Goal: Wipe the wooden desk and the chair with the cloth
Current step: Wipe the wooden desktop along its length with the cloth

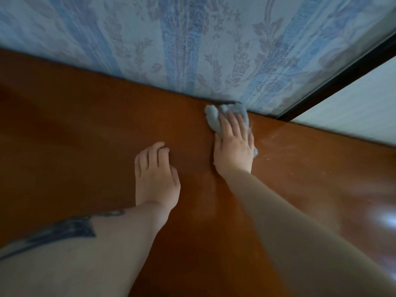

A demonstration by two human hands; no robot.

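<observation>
The reddish-brown wooden desk (85, 129) fills most of the view. A crumpled grey-blue cloth (213, 117) lies on it at the far edge, right against the wall. My right hand (233, 146) presses flat on the cloth with straight fingers, covering most of it. My left hand (156, 174) rests on the bare desk to the left, fingertips bent down onto the wood, holding nothing. No chair is in view.
Blue floral wallpaper (192, 50) rises directly behind the desk's far edge. A dark frame (334, 82) with a pale panel (353, 112) stands at the right. Dust specks show on the wood right of the cloth (278, 144).
</observation>
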